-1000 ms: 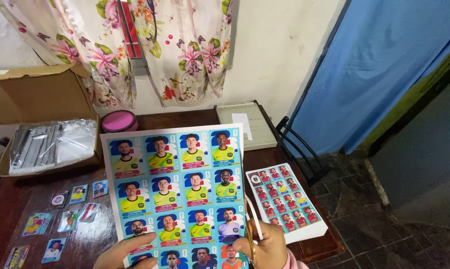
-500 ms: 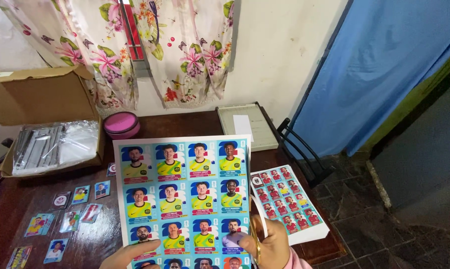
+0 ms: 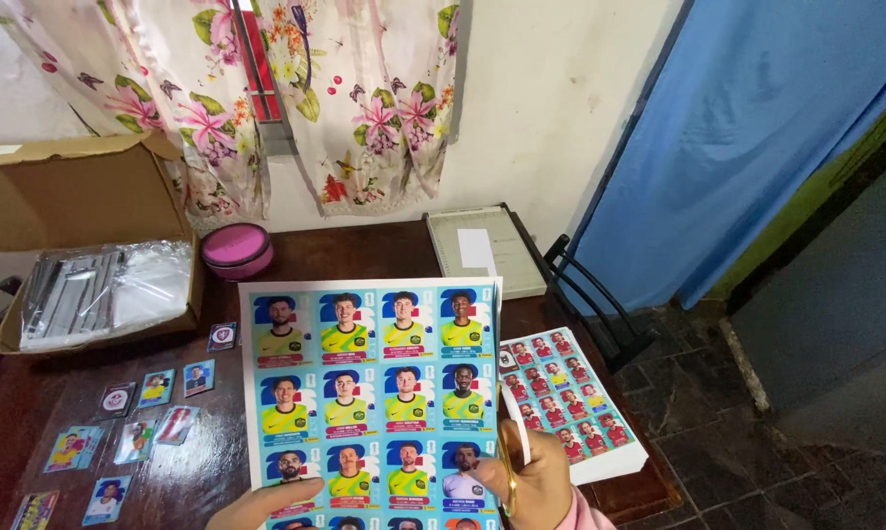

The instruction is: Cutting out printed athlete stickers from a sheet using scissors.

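I hold a sheet of player stickers [image 3: 369, 388] upright over a dark wooden table [image 3: 295, 257], rows of portraits in yellow shirts on blue backgrounds facing me. My left hand [image 3: 261, 505] pinches its lower edge from beneath, fingers closed on the paper. My right hand [image 3: 533, 486] grips gold-handled scissors [image 3: 508, 461] at the sheet's right side, low down, fingers through the loops; the blades are hidden, so I cannot tell how far they are parted. To cut well, I judge I should keep the sheet taut and follow the pale gap between columns. Just right lies a stack of red sticker sheets [image 3: 570, 402]; loose cut stickers [image 3: 148, 422] are scattered left, near an open cardboard box [image 3: 80, 245] and a pink round tin [image 3: 237, 250].
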